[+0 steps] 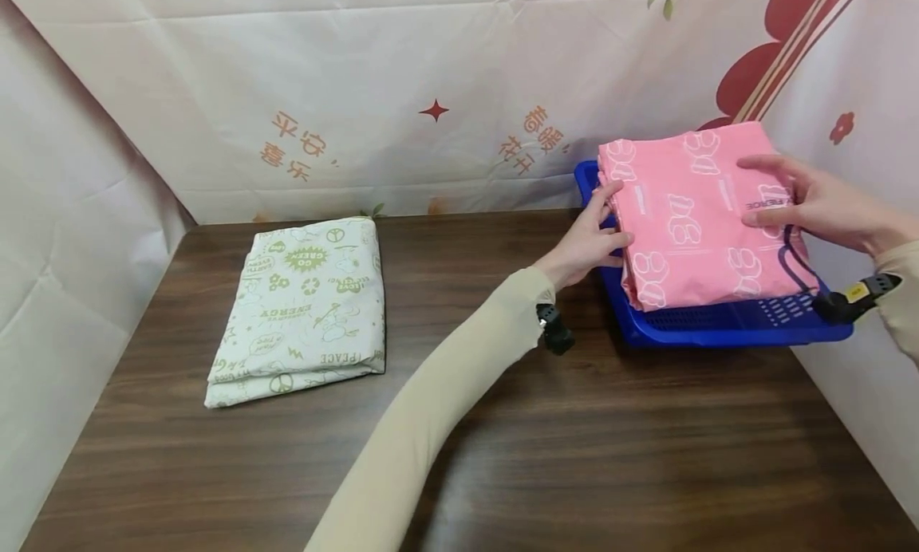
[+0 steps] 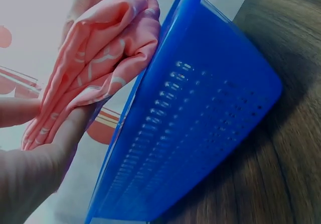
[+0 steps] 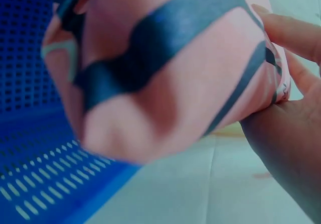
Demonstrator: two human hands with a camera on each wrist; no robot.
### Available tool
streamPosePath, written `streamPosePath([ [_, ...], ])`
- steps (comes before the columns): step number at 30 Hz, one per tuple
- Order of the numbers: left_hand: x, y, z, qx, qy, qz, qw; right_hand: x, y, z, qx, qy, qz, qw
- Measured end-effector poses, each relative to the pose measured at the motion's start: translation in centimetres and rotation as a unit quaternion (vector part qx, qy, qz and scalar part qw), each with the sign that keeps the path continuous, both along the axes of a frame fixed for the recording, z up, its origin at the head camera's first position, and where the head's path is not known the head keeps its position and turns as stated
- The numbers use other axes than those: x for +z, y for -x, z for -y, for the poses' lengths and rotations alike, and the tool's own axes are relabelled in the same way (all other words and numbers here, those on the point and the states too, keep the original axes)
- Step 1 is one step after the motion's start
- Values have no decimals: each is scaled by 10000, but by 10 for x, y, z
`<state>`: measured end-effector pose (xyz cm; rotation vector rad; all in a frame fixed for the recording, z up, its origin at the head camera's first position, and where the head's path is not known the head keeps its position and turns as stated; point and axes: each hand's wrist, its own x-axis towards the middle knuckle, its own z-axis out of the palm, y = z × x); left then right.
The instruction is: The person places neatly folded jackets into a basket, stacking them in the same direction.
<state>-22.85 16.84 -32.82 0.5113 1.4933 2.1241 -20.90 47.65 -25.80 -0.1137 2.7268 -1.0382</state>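
Note:
A folded pink cloth (image 1: pixel 689 217) with white line drawings lies flat over the top of a blue plastic basket (image 1: pixel 646 329). On its left edge, my left hand (image 1: pixel 585 241) pinches the folded layers between fingers and thumb, as the left wrist view also shows at the bunched fold (image 2: pixel 100 58). From the right side my right hand (image 1: pixel 826 201) grips the cloth, fingers spread over its upper face. Dark stripes mark the cloth's hanging end (image 3: pixel 150 83) in the right wrist view, close beside the basket's slotted wall (image 3: pixel 45 169).
A folded white cloth with green print (image 1: pixel 309 297) lies on the left of the brown wooden table (image 1: pixel 574 456). Behind the table hangs a pale printed curtain (image 1: pixel 402 81), and more of it closes off both sides. The basket stands at the back right corner.

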Motion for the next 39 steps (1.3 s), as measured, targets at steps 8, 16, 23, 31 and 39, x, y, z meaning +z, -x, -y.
streamPosePath([
  [8,-3,-6,-12,-4,1012,-685,9925,-3,2,-10,73,-280,68,9996],
  [16,-8,-9,-16,407,1349,-908,9858,-11,5,-12,115,-526,227,9983],
  [23,-4,-6,7,1362,2674,-2383,9237,-17,13,-12,69,-528,731,9959],
  [31,-29,5,61,1205,2574,-1767,9423,-19,15,5,424,-469,825,9946],
  [39,-50,11,93,1048,2699,-1577,9441,-29,18,35,747,-395,700,9940],
])
